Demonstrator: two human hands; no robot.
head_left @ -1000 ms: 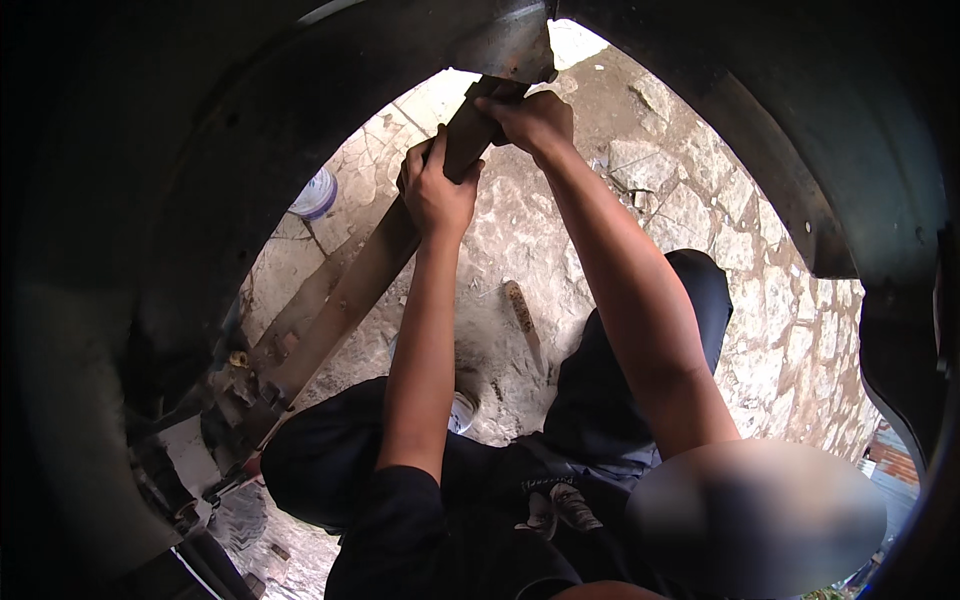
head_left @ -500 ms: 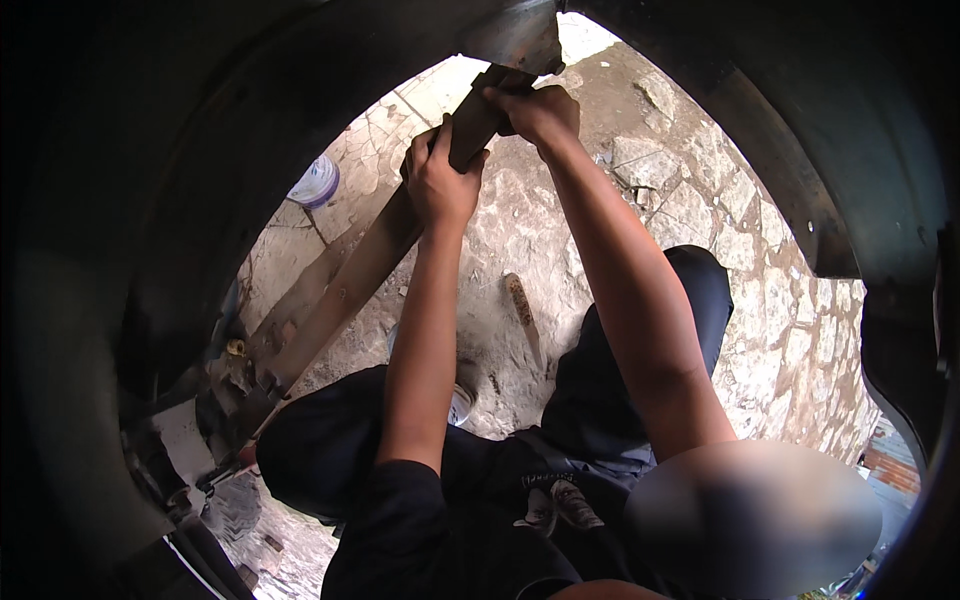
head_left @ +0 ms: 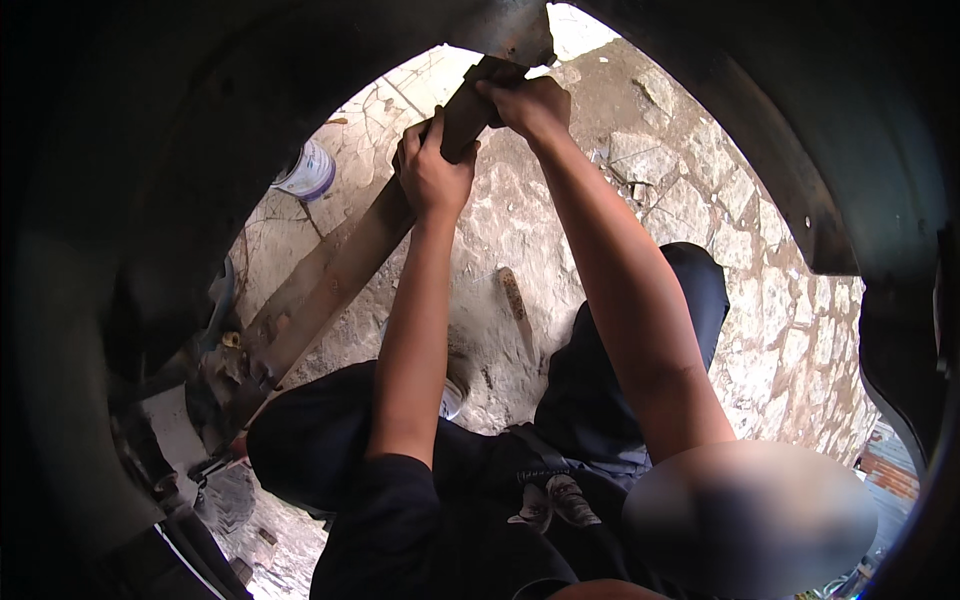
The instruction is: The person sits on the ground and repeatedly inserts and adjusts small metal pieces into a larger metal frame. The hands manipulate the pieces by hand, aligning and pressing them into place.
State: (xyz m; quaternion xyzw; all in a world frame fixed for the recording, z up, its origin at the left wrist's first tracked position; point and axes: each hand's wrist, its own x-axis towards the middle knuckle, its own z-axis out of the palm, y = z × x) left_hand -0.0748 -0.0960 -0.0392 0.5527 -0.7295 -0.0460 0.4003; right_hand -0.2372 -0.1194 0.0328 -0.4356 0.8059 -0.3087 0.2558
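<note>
Evidently, the left hand (head_left: 437, 180), fingers parted, gripped a metal beam (head_left: 366, 245) slanting from upper centre to lower left; the right hand (head_left: 534, 107) curled around its upper end; handling looked unfinished, the remainder unclear.

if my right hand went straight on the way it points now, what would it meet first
Your right hand would likely meet the dark bar it is touching, though depth is unclear.

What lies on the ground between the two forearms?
In the head view, a narrow, speckled-handled tool and a partly hidden pale container show on the stony ground.
</note>
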